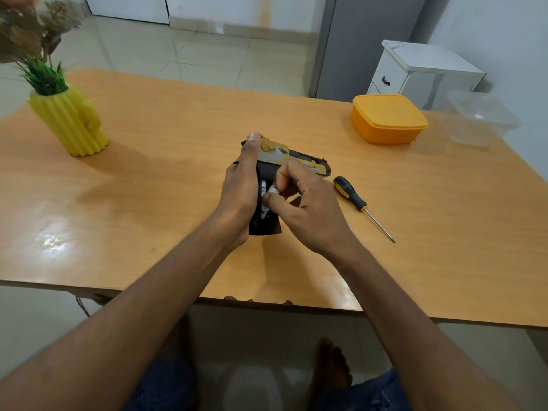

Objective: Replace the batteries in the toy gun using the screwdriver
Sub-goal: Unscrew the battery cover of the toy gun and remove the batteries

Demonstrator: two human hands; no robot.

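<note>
Left hand [241, 191] gripped the black plastic toy gun [278, 157], gold slide pointing right. Right hand [299, 200] pinched a small silvery cylindrical battery [273, 190] at the grip. Screwdriver [360, 204] lay on the glossy wooden table [148, 173], steel tip toward the near-right.

Both forearms bare, no sleeves, no watch or rings on left hand [241, 188] or right hand [308, 209]. Dark blue jeans, bare feet.

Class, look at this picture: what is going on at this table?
A person is working on a toy gun at a wooden table. The left hand steadies its grip, while the right hand pinches a battery at the open compartment. The screwdriver lies unused on the table to the right.
</note>
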